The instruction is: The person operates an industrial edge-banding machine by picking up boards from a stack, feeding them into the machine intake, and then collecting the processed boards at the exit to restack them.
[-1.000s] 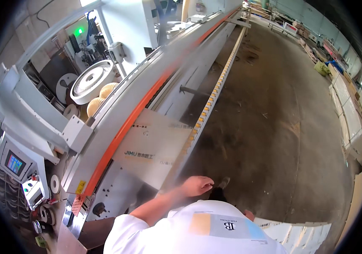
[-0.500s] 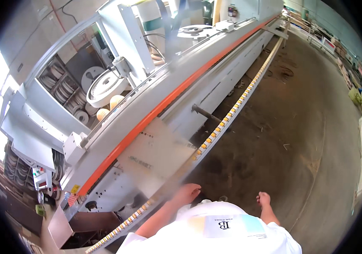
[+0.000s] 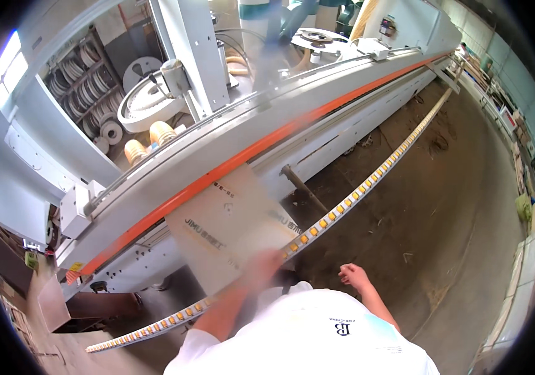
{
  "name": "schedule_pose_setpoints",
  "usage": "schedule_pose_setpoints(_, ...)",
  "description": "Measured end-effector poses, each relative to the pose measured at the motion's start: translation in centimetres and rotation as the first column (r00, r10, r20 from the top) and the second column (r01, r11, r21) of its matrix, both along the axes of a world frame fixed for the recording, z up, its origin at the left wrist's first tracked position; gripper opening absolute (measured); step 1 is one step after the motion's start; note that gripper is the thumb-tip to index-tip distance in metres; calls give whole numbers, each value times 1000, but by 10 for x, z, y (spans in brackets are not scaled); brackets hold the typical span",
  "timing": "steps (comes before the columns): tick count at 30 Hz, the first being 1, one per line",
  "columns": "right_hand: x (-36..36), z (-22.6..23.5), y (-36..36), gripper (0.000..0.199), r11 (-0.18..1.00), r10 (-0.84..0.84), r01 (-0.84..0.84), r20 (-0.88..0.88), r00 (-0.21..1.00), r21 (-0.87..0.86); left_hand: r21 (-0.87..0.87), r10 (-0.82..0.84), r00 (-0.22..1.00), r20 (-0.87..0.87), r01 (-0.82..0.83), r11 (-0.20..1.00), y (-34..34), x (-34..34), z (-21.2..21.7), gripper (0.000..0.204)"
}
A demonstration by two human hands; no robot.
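Observation:
A pale board covered in printed film (image 3: 224, 225) lies across the gap between the long grey machine and the roller rail (image 3: 370, 182), a narrow bar with yellow rollers. My left hand (image 3: 262, 267) is at the board's near edge, over the rail. Motion smears its fingers, so contact with the board or rail cannot be told. My right hand (image 3: 354, 275) hangs in the air over the floor, right of the board and apart from the rail. Its fingers are loosely curled, with nothing visible in them.
An orange strip (image 3: 217, 172) runs along the grey machine (image 3: 155, 181). Beneath the board's right side a dark support bar (image 3: 305, 187) reaches toward the rail. Reels of edging (image 3: 83, 81) stand on a rack behind, and a brown bin (image 3: 102, 309) sits at lower left.
The view has turned and shifted. My left hand has moved onto the board's near edge and blurs. My right hand has come leftward and up, closer to the board.

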State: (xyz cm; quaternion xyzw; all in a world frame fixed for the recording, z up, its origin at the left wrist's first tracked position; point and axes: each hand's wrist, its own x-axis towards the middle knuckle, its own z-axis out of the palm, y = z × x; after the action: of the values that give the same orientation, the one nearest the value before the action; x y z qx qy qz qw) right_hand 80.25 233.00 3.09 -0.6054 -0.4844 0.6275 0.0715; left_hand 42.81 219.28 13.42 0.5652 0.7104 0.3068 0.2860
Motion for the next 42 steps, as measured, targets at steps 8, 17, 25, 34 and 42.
schedule_pose_setpoints(8, 19, 3, 68, 23, 998, -63, 67, 201, 978, -11, 681, 310, 903, -296, -28, 732, 243, -151, 76, 35)
schedule_pose_setpoints(17, 33, -26, 88, 21, 989, -139, 144, 174, 975, -20, 527, 564, 550, -616, -245, 814, 366, -252, 109, 51)
schedule_pose_setpoints(25, 23, 0, 121, 19, 996, -48, 66, 277, 960, -56, 561, 577, 517, -632, -208, 801, 370, -252, 107, 52)
schedule_pose_setpoints(34, -105, 55, 207, 28, 995, 85, -89, 82, 993, 53, 579, 598, 498, -628, -215, 787, 373, -252, 112, 50)
schedule_pose_setpoints(42, -149, 65, 231, 38, 962, 252, -264, 137, 958, 72, 549, 566, 514, -644, -204, 810, 373, -250, 113, 53)
